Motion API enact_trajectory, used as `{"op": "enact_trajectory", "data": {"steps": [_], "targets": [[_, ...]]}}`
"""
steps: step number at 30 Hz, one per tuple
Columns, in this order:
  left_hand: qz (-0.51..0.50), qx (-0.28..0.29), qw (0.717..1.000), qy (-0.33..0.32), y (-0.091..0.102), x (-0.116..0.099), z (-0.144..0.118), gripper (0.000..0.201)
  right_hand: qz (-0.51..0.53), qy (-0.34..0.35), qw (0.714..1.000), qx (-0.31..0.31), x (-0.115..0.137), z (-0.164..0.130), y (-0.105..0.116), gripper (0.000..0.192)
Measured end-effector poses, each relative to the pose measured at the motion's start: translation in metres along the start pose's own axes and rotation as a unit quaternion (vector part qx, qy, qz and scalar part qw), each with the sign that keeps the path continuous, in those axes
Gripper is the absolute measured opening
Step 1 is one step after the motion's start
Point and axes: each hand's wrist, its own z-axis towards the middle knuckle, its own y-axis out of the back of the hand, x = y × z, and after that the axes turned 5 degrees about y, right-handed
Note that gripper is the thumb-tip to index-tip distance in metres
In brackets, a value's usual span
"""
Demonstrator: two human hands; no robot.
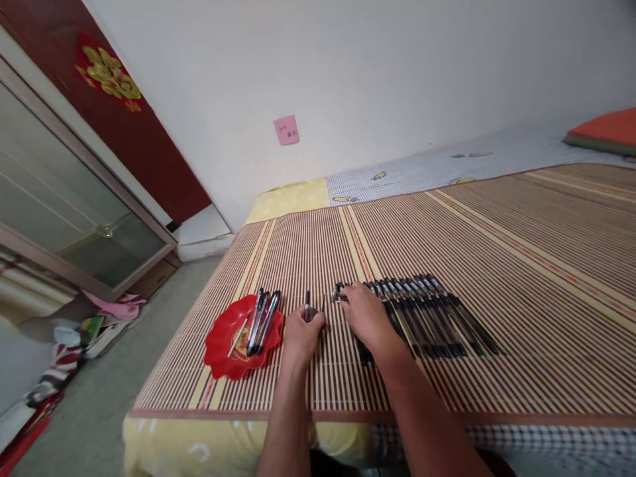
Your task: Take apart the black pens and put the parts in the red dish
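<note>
While my left hand point(301, 329) pinches a dark pen point(307, 298) toward the near edge of the mat point(397, 238), I can't tell whether my right hand point(365, 311) grips anything; its overlying forearm point(422, 397) could skew the pen row point(432, 321).

Pink note point(287, 130), handwritten, on white wall point(387, 73). Gold-and-red ornament point(110, 74) on dark red panel point(166, 162). Glass-paned frame point(74, 172), left. Pink cloth point(116, 307) on grey floor point(112, 361). Orange item point(606, 127), far right.
</note>
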Motion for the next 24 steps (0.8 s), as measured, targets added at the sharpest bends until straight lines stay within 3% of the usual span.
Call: {"op": "enact_trajectory", "data": {"steps": [8, 24], "targets": [[-0.206, 0.073, 0.974, 0.052, 0.004, -0.009, -0.008, 0.031, -0.073, 0.008, 0.997, 0.025, 0.005, 0.0, -0.01, 0.025], [-0.303, 0.064, 0.947, 0.085, 0.015, -0.018, -0.01, 0.033, -0.065, 0.074, 0.995, 0.026, 0.012, -0.001, -0.024, 0.023]]}}
